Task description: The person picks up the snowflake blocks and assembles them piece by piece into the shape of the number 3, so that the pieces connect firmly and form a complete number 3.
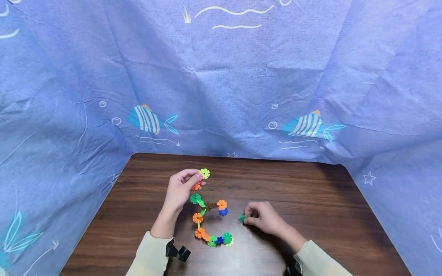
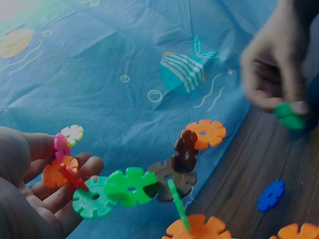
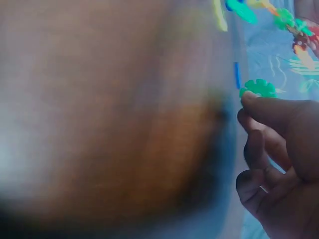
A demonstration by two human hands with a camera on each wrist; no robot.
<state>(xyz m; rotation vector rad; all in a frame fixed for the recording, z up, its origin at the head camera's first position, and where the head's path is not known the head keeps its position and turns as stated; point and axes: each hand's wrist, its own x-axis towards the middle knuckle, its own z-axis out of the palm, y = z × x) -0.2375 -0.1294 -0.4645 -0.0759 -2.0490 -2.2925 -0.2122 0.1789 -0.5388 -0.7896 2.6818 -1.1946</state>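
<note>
A linked chain of notched plastic flower discs [image 1: 198,218] in orange, green, brown and other colours curves before me. My left hand [image 1: 179,189] pinches its upper end, where a pink disc [image 2: 62,147], a yellow disc [image 1: 204,173] and an orange disc [image 2: 60,172] join. A brown pair [image 2: 174,180] branches off to the right, ending in an orange disc [image 2: 206,133]. To the right of the chain, my right hand [image 1: 265,218] pinches a single green disc [image 3: 258,88] between thumb and fingers, apart from the chain.
A blue disc [image 2: 271,195] appears below the branch's orange end, between the two hands. The chain's lower end, with green, blue and yellow discs, curls rightward. Under everything is a brown wooden table [image 1: 293,184], with blue fish-print cloth [image 1: 228,96] hanging behind and at both sides.
</note>
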